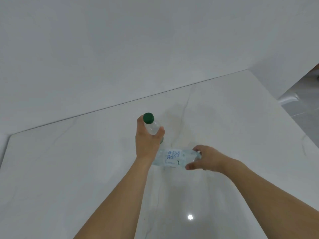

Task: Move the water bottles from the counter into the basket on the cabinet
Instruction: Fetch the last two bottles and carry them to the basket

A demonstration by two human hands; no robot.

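My left hand (147, 141) is wrapped around a clear water bottle with a dark green cap (150, 124), held upright with the cap toward the wall. A second clear bottle with blue lettering (172, 158) lies on its side on the white marble counter (69, 169), just right of my left wrist. My right hand (204, 158) curls around its right end, thumb in front and fingers behind. The lying bottle's left end is hidden behind my left wrist. No basket is in view.
A plain white wall (120, 49) rises behind the counter along a dark seam. The counter's right edge (293, 121) drops to a grey tiled floor (303, 104). A bright light reflection (190, 217) shines on the counter near me.
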